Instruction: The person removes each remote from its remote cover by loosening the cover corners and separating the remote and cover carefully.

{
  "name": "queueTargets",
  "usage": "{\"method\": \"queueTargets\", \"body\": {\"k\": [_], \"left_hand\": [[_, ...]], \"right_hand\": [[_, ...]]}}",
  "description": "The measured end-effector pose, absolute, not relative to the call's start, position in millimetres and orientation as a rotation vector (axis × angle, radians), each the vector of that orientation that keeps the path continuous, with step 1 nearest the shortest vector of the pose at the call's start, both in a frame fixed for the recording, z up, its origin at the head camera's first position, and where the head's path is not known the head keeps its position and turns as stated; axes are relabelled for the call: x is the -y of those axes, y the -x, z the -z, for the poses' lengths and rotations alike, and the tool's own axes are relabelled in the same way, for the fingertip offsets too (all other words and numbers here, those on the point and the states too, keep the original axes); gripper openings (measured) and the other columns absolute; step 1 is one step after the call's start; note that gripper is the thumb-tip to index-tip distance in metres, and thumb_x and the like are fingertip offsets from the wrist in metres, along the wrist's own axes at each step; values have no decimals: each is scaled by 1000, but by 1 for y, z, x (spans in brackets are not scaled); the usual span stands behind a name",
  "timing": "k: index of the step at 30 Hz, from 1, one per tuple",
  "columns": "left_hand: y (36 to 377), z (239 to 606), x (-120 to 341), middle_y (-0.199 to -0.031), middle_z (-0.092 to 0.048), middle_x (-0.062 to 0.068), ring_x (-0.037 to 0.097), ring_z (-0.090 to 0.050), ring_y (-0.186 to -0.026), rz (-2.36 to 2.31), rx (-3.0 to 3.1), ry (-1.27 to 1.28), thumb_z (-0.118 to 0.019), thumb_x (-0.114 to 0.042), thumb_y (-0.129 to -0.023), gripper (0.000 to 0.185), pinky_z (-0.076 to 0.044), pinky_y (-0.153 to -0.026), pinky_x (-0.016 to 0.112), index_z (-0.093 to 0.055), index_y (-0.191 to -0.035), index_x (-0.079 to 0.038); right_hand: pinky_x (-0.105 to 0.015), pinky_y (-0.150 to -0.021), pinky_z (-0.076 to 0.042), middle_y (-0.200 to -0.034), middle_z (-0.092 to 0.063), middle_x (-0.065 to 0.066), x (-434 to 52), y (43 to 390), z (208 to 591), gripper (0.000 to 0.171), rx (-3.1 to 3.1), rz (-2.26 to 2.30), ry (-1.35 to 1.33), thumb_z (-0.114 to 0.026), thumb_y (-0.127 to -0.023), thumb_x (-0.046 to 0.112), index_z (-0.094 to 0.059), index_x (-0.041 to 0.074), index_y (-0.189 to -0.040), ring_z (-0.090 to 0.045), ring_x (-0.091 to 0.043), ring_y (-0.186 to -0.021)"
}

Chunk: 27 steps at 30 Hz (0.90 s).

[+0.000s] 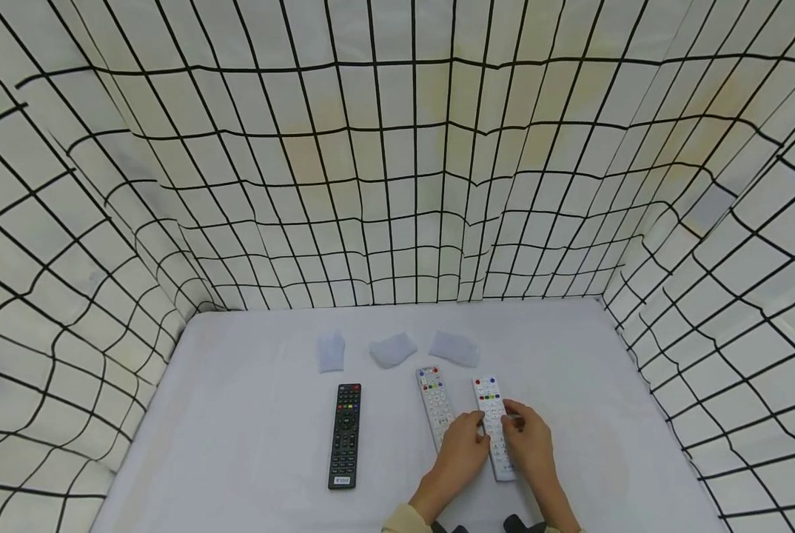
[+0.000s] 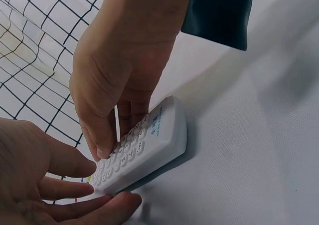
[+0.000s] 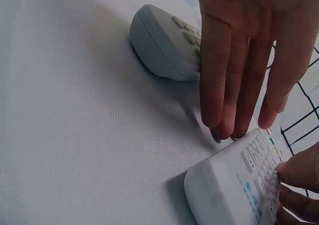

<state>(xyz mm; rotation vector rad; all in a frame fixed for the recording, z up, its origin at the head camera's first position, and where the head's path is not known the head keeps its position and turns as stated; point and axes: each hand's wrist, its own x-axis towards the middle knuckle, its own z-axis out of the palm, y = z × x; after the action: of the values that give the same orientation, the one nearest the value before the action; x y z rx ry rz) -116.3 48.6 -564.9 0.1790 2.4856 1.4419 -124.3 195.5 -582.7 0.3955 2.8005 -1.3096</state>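
A white remote control (image 1: pixel 494 438) lies between both hands, its blue-lettered end toward the person. My right hand (image 1: pixel 531 444) is at its right side; in the left wrist view, the thumb rests on the keys and the other fingers lie behind the far edge. On the opposite side is my left hand (image 1: pixel 463 450), its fingers fairly straight and close against the left edge, as the right wrist view shows. Just left lies a greyer remote control (image 1: pixel 434 400), partly covered by the left hand in the head view. A black remote control (image 1: pixel 346 437) lies farther left.
Behind the remotes lie three pale, soft-looking packets: a left one (image 1: pixel 331 352), a middle one (image 1: pixel 392 350) and a right one (image 1: pixel 454 349). A white cloth (image 1: pixel 237 414) covers the table. White walls with black grid lines (image 1: pixel 397 185) enclose the back and sides.
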Motion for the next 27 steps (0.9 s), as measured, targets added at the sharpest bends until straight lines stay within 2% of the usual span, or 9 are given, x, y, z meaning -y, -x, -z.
{"method": "queueTargets", "body": {"k": [5, 11, 18, 23, 27], "left_hand": [[114, 565, -45, -115, -69, 17, 6, -56, -82, -1439, -2484, -185, -64, -8, -98, 41, -48, -68, 23, -61, -137, 6], [112, 560, -43, -122, -69, 18, 12, -61, -88, -1420, -2486, -155, -66, -8, -99, 41, -51, -72, 25, -61, -137, 5], [108, 561, -28, -119, -72, 18, 19, -70, -95, -1476, -2459, -196, -66, -6, -97, 39, -56, -74, 27, -63, -135, 4], [101, 553, 6, -120, -73, 17, 24, -74, -102, -1499, -2417, -230, -64, -5, -97, 40, -60, -80, 33, -62, -136, 3], [97, 541, 43, -125, -72, 17, 26, -73, -105, -1450, -2456, -245, -63, -7, -99, 42, -61, -83, 34, -60, -139, 2]], "right_hand": [[-26, -75, -49, -126, -70, -22, -196, 125, 584, 38, -2809, 1304, -393, -65, -99, 6, -64, 0, -137, -65, -24, -98], [-28, -77, -50, -125, -71, -22, -198, 126, 586, 38, -2818, 1299, -380, -64, -99, 6, -64, 0, -136, -66, -25, -99], [-29, -79, -53, -124, -72, -21, -202, 128, 590, 37, -2805, 1334, -329, -65, -99, 6, -66, 1, -135, -68, -26, -102], [-41, -90, -58, -125, -72, -19, -209, 127, 589, 35, -2750, 1338, -305, -64, -100, 7, -66, 3, -135, -69, -30, -109], [-49, -97, -57, -127, -72, -20, -220, 125, 586, 36, -2723, 1312, -282, -63, -100, 6, -65, 2, -136, -69, -34, -112]]}}
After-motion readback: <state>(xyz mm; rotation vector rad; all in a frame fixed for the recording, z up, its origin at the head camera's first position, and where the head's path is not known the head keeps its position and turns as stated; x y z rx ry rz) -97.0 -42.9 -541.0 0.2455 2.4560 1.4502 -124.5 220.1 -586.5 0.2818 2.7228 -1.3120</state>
